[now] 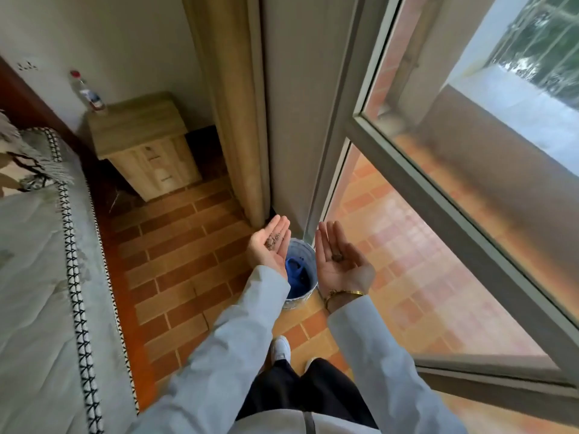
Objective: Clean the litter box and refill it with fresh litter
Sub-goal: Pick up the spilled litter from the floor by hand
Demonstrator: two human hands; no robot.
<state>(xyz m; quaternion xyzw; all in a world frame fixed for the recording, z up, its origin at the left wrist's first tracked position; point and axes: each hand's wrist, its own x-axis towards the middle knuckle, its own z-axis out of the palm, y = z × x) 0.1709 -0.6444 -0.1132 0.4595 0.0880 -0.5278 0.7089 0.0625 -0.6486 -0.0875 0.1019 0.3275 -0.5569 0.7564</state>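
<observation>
Bucket (299,278) first: a pale round pail stands on the brick-pattern floor (188,245) just before the door frame, between and below the two outstretched hands. Inside it lies something deep blue, crumpled like cloth or a bag; what it is cannot be told. Its near rim and lower wall show blue marks, and the left sleeve (219,339) covers part of its left side.

Both hands are held palm up with fingers straight and close together, gripping nothing. The left hand (271,245) carries a small scatter of dark grains (275,239) across the palm and fingers. The right hand (340,261) carries a smaller dark clump (337,255) in the hollow of the palm. The grains are tiny, brownish-grey and irregular; whether they are litter cannot be made out. A gold bracelet (343,294) circles the right wrist.

No litter box shows in this view.

A clear bottle (87,93) with a red cap stands on the back corner of a wooden nightstand (141,142); its contents are too blurred to judge. A bed (37,277) with a black-and-white trimmed cover is cut off at the left edge. A beige curtain (238,120) hangs beside the frame. The glass door (470,198) on the right is smeared with reflections. Two white shoes (280,347) show only in part, behind dark trousers.
</observation>
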